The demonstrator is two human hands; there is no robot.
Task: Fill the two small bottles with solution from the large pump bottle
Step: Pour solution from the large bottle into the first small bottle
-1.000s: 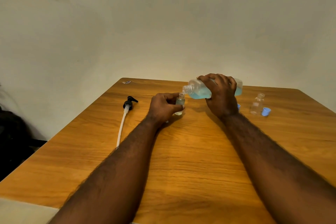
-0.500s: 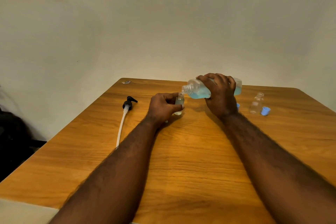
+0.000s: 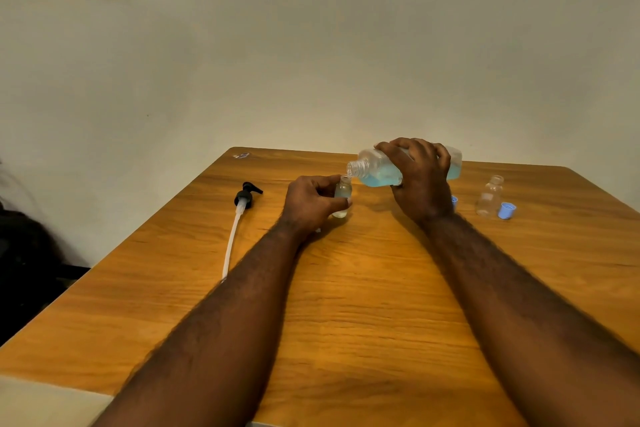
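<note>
My left hand (image 3: 311,201) holds one small bottle (image 3: 343,191) upright, base down on the bench (image 3: 346,305), with my fingers (image 3: 325,181) curled around its side and my thumb on the front. My right hand (image 3: 420,184) grips the large pump bottle (image 3: 377,168) from above, fingers wrapped over its body. The bottle is tipped almost flat, neck pointing left. Its open mouth sits just above the small bottle's mouth, close to touching. Blue solution pools along the lower side of the large bottle. I cannot tell how full the small bottle is. The second small bottle (image 3: 489,196) stands uncapped on the bench, well to the right of my right hand, and looks clear. A blue cap (image 3: 506,210) lies just beside it on the right. Another blue cap (image 3: 454,199) peeks out behind my right wrist, mostly hidden. The black pump head (image 3: 246,196) lies on the bench left of my left hand, its white tube (image 3: 231,243) running toward me. There is a small unclear object (image 3: 241,155) at the far left corner of the bench.
</note>
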